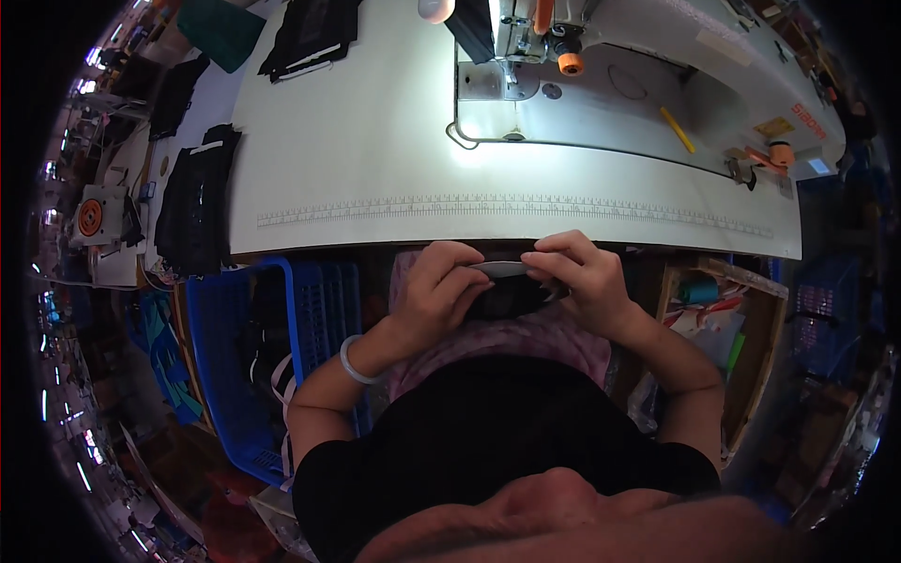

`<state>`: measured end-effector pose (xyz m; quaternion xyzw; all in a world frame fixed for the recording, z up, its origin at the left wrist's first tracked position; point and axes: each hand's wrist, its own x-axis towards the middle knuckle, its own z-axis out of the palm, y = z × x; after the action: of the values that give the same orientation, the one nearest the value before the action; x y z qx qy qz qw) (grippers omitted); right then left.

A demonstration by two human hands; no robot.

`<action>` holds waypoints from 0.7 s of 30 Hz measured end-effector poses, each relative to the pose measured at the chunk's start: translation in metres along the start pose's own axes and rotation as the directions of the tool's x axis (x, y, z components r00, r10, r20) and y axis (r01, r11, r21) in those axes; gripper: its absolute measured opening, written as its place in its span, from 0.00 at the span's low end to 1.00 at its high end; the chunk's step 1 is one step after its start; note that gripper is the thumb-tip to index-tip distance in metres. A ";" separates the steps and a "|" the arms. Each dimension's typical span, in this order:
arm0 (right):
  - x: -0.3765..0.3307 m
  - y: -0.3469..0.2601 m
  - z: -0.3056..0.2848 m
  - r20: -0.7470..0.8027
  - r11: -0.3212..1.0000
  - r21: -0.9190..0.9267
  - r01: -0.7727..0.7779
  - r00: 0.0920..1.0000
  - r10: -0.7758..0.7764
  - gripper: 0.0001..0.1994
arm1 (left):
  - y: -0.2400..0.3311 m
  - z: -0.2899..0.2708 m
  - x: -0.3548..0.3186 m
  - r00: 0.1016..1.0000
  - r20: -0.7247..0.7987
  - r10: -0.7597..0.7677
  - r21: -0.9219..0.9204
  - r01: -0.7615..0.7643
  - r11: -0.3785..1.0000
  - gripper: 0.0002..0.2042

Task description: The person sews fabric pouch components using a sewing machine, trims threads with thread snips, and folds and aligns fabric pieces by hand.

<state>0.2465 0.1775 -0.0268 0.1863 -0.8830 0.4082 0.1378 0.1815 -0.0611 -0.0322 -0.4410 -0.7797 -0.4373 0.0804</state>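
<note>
Just off the front edge of the sewing table [357, 178], my left hand [436, 289] and my right hand [587, 281] are held over my lap. Both hands pinch the ends of a black fabric piece [507, 298] with a white strip [500, 268] along its upper edge. The strip bows slightly between my fingertips. Part of the fabric is hidden behind my fingers. A pale bangle [349, 361] circles my left wrist.
A sewing machine [694, 56] stands at the back right, with a yellow stick-like tool [677, 129] on its bed. Black fabric stacks [197, 202] lie at the left. A blue plastic basket [291, 319] and an open wooden drawer [774, 324] flank me below the table.
</note>
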 end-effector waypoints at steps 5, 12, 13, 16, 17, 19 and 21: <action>0.002 0.000 -0.003 0.058 0.994 -0.101 0.041 0.998 -0.035 0.15 | -0.003 0.001 -0.003 0.984 0.005 0.176 0.149 -0.175 0.973 0.10; 0.008 -0.010 -0.014 0.244 0.963 -0.210 0.168 0.963 -0.115 0.14 | -0.002 -0.003 -0.005 0.977 0.087 0.194 0.229 -0.209 0.951 0.09; 0.008 -0.013 -0.014 0.259 0.956 -0.227 0.188 0.958 -0.127 0.13 | -0.002 -0.006 -0.004 0.975 0.131 0.179 0.224 -0.205 0.953 0.08; 0.010 -0.021 -0.016 0.293 0.949 -0.244 0.201 0.948 -0.126 0.11 | -0.003 -0.010 -0.001 0.972 0.185 0.143 0.207 -0.181 0.961 0.08; 0.010 -0.023 -0.017 0.312 0.950 -0.246 0.195 0.943 -0.113 0.11 | -0.003 -0.012 0.001 0.973 0.195 0.123 0.196 -0.162 0.967 0.08; 0.008 -0.023 -0.016 0.330 0.950 -0.250 0.185 0.939 -0.096 0.11 | -0.001 -0.014 0.005 0.973 0.207 0.106 0.181 -0.144 0.973 0.08; 0.000 -0.016 -0.008 0.310 0.911 -0.327 0.250 0.940 -0.147 0.13 | 0.002 -0.017 0.010 0.965 0.257 0.057 0.128 -0.093 0.987 0.07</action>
<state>0.2545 0.1743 -0.0111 0.3027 -0.9296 0.1923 0.0853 0.1725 -0.0671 -0.0163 -0.5157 -0.7947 -0.3190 0.0275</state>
